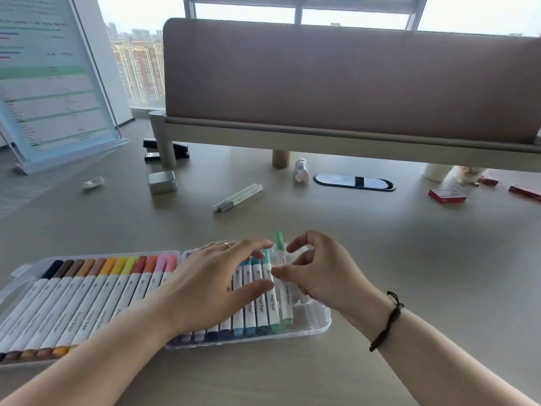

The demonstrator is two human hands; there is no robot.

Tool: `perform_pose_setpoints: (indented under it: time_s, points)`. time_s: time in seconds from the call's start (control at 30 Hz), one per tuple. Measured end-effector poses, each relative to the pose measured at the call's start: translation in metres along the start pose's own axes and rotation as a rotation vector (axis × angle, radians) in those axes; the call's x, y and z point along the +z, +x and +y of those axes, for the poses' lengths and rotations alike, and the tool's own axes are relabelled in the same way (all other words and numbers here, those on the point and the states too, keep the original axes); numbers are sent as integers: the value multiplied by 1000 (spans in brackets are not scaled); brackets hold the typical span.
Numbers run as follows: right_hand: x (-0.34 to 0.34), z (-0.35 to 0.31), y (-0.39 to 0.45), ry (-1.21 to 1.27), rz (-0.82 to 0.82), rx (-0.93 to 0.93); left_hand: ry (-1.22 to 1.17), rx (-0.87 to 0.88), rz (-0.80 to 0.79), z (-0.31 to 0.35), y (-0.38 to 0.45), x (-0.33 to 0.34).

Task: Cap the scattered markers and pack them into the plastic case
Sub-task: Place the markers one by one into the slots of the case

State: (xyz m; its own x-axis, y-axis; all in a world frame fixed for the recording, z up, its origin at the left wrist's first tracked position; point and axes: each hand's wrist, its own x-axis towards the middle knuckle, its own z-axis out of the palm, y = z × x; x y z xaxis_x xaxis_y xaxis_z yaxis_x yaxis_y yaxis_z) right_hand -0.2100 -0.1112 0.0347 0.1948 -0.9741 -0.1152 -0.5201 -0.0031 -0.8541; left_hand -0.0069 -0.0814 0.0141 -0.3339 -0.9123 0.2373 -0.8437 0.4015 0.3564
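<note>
Broadly, a pale wood-grain surface (380, 244) fills the view, backed by a padded grey-brown divider panel (351, 80) standing on short legs along its far edge. At far left a blue-framed document stand (55, 83) leans upright, its print too blurred to read.

Nearest the person lies the clear plastic case (317, 319), opened flat into two trays side by side. The left tray holds a full row of markers (96, 291) with white barrels and caps running black, brown, orange, yellow, red and pink. The right tray holds purple, blue and teal markers, partly hidden under the left hand (210, 285).

Left hand: grip wide, fingers straight and spread, lying flat across the markers in the right tray; a ring shows on one finger.

Right hand (319, 273): grip narrow, thumb and curled fingers pinching the barrel of a light green marker (284, 288). That marker is capped at both ends and tilted, its near end down in the tray just beside the teal markers, its far end raised above the tray's far rim. A dark cord bracelet (388, 320) circles the right wrist.

Farther back, well apart from the case, two grey-capped markers (238, 197) lie together. Near them sit a small metal tin (162, 181), a black stapler (164, 149), an oval cable port (354, 182) and a red box (447, 196).
</note>
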Motion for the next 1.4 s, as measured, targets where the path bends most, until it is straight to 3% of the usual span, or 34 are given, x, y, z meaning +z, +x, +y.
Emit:
perform_pose_setpoints:
  time_s: [0.23,0.53,0.83,1.4]
  points:
    - [4,3,1,-269,21,-135,51,31,-58,-3,0,1]
    - [-9,0,2,-239,-165,-136,64,71,-92,-5,1,-1]
    - [-14,0,4,-95,-242,-48,71,62,-144,-2,1,-3]
    - [-17,-1,6,-105,-314,-38,57,50,-156,0,2,-5]
